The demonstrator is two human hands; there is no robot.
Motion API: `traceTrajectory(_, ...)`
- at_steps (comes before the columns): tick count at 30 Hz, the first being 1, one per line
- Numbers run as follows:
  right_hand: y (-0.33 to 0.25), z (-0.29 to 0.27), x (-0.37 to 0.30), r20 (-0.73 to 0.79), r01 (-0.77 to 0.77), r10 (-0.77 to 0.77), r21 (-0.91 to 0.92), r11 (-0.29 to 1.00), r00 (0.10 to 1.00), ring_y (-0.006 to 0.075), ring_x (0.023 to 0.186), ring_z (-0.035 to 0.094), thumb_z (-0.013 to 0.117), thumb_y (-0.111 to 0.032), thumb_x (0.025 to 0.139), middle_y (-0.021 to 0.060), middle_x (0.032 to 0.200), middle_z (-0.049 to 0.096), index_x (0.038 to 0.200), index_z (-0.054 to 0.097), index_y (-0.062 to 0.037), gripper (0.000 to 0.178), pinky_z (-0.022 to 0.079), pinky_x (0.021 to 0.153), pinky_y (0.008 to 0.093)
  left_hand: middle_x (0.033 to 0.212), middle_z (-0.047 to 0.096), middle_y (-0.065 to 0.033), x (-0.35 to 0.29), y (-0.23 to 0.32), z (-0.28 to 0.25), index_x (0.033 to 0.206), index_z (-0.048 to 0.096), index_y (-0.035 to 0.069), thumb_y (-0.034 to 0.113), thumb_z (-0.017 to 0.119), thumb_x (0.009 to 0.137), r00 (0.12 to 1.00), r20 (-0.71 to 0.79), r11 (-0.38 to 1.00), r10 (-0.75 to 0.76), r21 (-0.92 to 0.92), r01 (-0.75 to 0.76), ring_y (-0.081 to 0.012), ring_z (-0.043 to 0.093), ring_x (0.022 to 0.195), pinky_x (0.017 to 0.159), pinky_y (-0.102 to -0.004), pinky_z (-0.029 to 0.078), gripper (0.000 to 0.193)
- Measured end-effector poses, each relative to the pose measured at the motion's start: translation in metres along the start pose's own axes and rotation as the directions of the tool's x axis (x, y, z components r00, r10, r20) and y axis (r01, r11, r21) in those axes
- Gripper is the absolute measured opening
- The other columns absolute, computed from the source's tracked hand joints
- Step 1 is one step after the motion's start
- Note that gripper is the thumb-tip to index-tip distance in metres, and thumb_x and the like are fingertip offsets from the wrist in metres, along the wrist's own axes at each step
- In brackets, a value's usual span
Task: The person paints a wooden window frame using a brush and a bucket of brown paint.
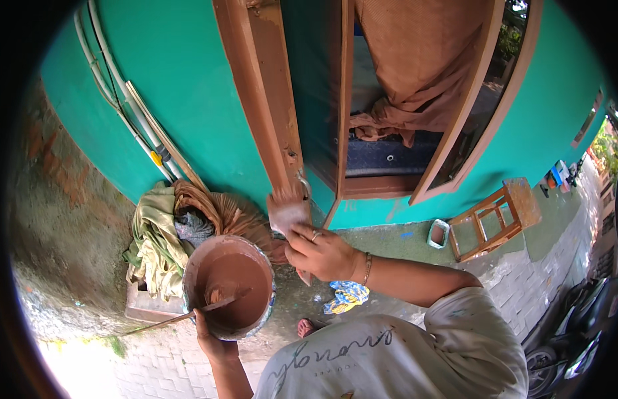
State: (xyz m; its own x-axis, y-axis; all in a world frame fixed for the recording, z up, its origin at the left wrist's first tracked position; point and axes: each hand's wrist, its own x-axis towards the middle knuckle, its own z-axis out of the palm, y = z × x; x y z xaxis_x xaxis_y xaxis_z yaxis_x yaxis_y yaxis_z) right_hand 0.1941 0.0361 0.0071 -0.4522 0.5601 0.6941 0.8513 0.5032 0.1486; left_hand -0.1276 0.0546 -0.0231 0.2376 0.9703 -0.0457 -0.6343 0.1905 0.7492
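Teal wall (156,100), ten o'clock; brown wooden frame (247,80), eleven. Right hand (322,254): gripping wide paint-smeared brush (289,215); left hand (214,346): gripping round paint-smeared bucket (270,299).

So a wide brown-smeared paintbrush (289,216) is up right of the round paint-spattered bucket (190,279), which has a thin brown wooden stick (226,301) across its left rim. Crumpled green-and-brown fabric heap's (154,226) just behind the bucket. Brown wooden stool's (523,203) way off right, near the smooth teal wall (555,100).
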Motion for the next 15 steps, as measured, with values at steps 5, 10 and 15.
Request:
traceTrajectory(5, -0.01, 0.071, -0.082, 0.371, -0.299, 0.199, 0.238, 0.924, 0.907, 0.0261, 0.096, 0.064, 0.068, -0.016, 0.076, 0.0077, 0.103, 0.059, 0.098, 0.068, -0.0085, 0.023, 0.054, 0.083, 0.0375, 0.152, 0.042, -0.0155, -0.004, -0.003, -0.001, 0.15, 0.036, 0.003, 0.043, 0.047, 0.104, 0.999, -0.028, 1.0, -0.027, 0.015, 0.027, -0.033, 0.042, 0.138, 0.116, -0.0505, 0.034, 0.062)
traceTrajectory(10, -0.001, 0.038, -0.076, 0.07, -0.482, 0.564, 0.613, 0.626, 0.823, 0.0247, 0.083, 0.065, 0.074, -0.002, 0.078, 0.007, 0.091, 0.064, 0.094, 0.069, -0.0063, 0.017, 0.054, 0.072, 0.0346, 0.152, 0.042, -0.0148, -0.008, -0.005, 0.007, 0.151, 0.036, 0.005, 0.042, 0.048, 0.104, 0.999, -0.049, 1.0, -0.023, 0.017, 0.024, -0.0328, 0.042, 0.139, 0.116, -0.0507, 0.033, 0.061)
traceTrajectory(15, 0.038, -0.068, -0.037, -0.065, -0.348, 0.844, 0.892, 0.287, 0.532, 0.0142, 0.084, 0.068, 0.077, -0.004, 0.085, 0.0073, 0.093, 0.073, 0.096, 0.074, -0.0034, 0.011, 0.054, 0.074, 0.0265, 0.151, 0.044, -0.0142, -0.008, -0.007, 0.003, 0.15, 0.037, 0.006, 0.041, 0.048, 0.104, 0.999, -0.008, 0.999, -0.049, -0.007, 0.049, -0.0316, 0.043, 0.138, 0.116, -0.05, 0.033, 0.06)
